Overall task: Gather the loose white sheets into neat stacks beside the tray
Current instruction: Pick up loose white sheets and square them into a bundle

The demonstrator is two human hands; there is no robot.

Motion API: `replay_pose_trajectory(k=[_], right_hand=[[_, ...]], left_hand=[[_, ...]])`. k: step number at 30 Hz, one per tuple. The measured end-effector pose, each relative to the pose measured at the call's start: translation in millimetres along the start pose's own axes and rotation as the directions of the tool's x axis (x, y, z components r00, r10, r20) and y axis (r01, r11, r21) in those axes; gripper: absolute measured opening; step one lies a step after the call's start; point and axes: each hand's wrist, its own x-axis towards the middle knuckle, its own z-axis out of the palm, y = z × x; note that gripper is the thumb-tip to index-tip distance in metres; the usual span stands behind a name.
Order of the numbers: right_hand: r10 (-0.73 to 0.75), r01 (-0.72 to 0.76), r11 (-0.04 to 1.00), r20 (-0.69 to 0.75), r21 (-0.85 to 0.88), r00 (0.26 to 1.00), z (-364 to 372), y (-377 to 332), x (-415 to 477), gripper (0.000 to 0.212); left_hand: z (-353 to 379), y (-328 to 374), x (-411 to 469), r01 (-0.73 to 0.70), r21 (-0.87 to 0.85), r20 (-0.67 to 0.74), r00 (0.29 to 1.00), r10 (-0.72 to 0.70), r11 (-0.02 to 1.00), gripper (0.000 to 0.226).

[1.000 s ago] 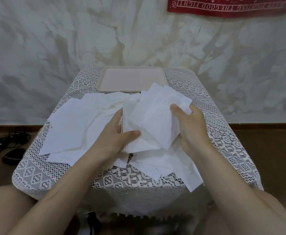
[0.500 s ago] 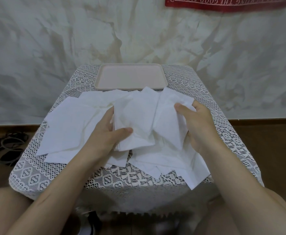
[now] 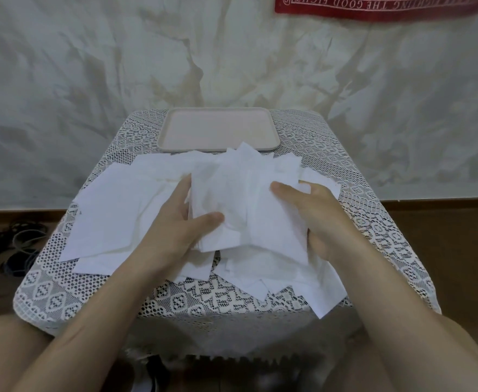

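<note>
A bundle of white sheets [image 3: 243,202] is held between both hands above the middle of the table. My left hand [image 3: 172,224] grips its left edge, thumb across the front. My right hand [image 3: 317,216] grips the right side, thumb on top, fingers hidden behind the sheets. More loose white sheets [image 3: 113,210] lie spread flat on the left, and others [image 3: 277,273] lie under the bundle, one corner hanging over the front edge. A pale pink tray [image 3: 218,128] sits at the back of the table, with sheet corners overlapping its front rim.
The small table wears a white lace cloth [image 3: 373,230]. A stained wall stands close behind it, with a red banner [image 3: 387,7] at top right. Dark cables [image 3: 11,247] lie on the brown floor to the left. My knees flank the table's front.
Both hands have shifted the bundle slightly and drawn its sheets closer together; my right thumb now lies further over the top sheet. The flat sheets on the left have not moved.
</note>
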Motion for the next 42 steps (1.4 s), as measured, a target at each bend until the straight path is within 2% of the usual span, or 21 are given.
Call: replay_pose_trajectory(k=[4,8,11,14,17,20,21,22,24,25,28,29,31,32,33,35,36,37,39,42], right_hand=[[-0.057,0.057,0.997,0.018,-0.054,0.998,2.8,1.5,3.5,0.016],[-0.107,0.116,0.982,0.065,-0.146,0.992,-4.0,-3.3,5.8,0.011],[-0.069,0.097,0.975,0.142,-0.200,0.987,-7.7,-4.8,6.1,0.008],[-0.066,0.105,0.956,0.145,-0.275,0.987,-3.3,0.1,5.4,0.027],[-0.072,0.117,0.951,0.162,-0.287,0.984,1.4,2.5,2.3,0.020],[-0.088,0.129,0.947,0.150,-0.293,0.985,5.2,3.1,1.7,0.054],[-0.094,0.129,0.951,0.132,-0.283,0.987,4.7,3.0,2.9,0.060],[-0.105,0.131,0.958,0.113,-0.256,0.988,3.2,2.4,4.4,0.051],[-0.121,0.133,0.974,0.073,-0.186,0.990,-2.0,0.6,7.2,0.016],[-0.135,0.141,0.973,0.048,-0.180,0.990,-5.1,-1.3,8.8,0.008],[-0.180,0.165,0.960,-0.044,-0.227,0.983,-14.9,-4.5,23.8,0.004],[-0.172,0.152,0.951,-0.051,-0.271,0.984,-14.8,-8.3,25.6,0.011],[-0.149,0.106,0.912,-0.080,-0.396,0.986,-14.7,-8.5,34.1,0.052],[-0.161,0.107,0.878,-0.079,-0.466,0.984,-14.0,-8.0,37.1,0.062],[-0.204,0.127,0.818,-0.076,-0.561,0.976,-11.8,-9.2,35.4,0.058],[-0.365,0.184,0.621,-0.073,-0.762,0.928,-8.7,-10.0,32.8,0.045],[-0.458,0.234,0.541,-0.049,-0.808,0.888,-8.0,-10.0,31.5,0.042],[-0.531,0.302,0.503,-0.014,-0.810,0.847,-4.6,-11.5,27.7,0.039],[-0.569,0.435,0.549,0.061,-0.713,0.820,3.3,-11.2,22.5,0.027],[-0.442,0.439,0.723,0.131,-0.533,0.887,15.7,-3.5,21.3,0.011]], left_hand=[[-2.4,0.5,1.0,0.037,-0.013,0.028,0.999,-0.037,0.999,0.053],[-6.3,-2.1,4.6,0.129,-0.076,-0.029,0.991,-0.131,0.989,0.036],[-4.3,-0.8,5.5,0.150,-0.129,-0.049,0.986,-0.157,0.980,0.036],[1.5,2.9,4.2,0.142,-0.137,-0.038,0.988,-0.148,0.980,0.028],[1.6,1.8,4.9,0.139,-0.111,-0.048,0.988,-0.145,0.984,0.032],[1.5,5.2,3.0,0.124,-0.093,-0.045,0.991,-0.129,0.988,0.037],[0.5,5.2,2.9,0.123,-0.091,-0.049,0.991,-0.127,0.988,0.038],[0.7,6.2,2.7,0.121,-0.091,-0.050,0.991,-0.126,0.988,0.039],[1.3,6.9,2.8,0.122,-0.093,-0.048,0.991,-0.127,0.988,0.040],[1.0,6.7,3.4,0.123,-0.092,-0.044,0.991,-0.127,0.988,0.041],[-0.9,9.1,4.6,0.130,-0.106,-0.044,0.990,-0.136,0.986,0.040],[-1.9,10.2,4.9,0.131,-0.112,-0.049,0.989,-0.137,0.985,0.039],[-4.2,12.2,5.3,0.130,-0.130,-0.065,0.988,-0.139,0.983,0.038],[-4.9,13.0,5.4,0.130,-0.141,-0.071,0.988,-0.141,0.982,0.037],[-6.1,12.7,5.5,0.131,-0.151,-0.079,0.986,-0.145,0.980,0.036],[-6.5,11.6,5.4,0.130,-0.176,-0.093,0.985,-0.148,0.976,0.033],[-5.6,11.0,4.8,0.131,-0.185,-0.094,0.984,-0.150,0.974,0.032],[-4.7,10.1,4.4,0.133,-0.190,-0.091,0.984,-0.153,0.973,0.032],[-1.9,9.0,3.6,0.131,-0.195,-0.083,0.985,-0.150,0.972,0.031],[1.6,7.5,2.7,0.119,-0.174,-0.093,0.986,-0.136,0.978,0.028]])
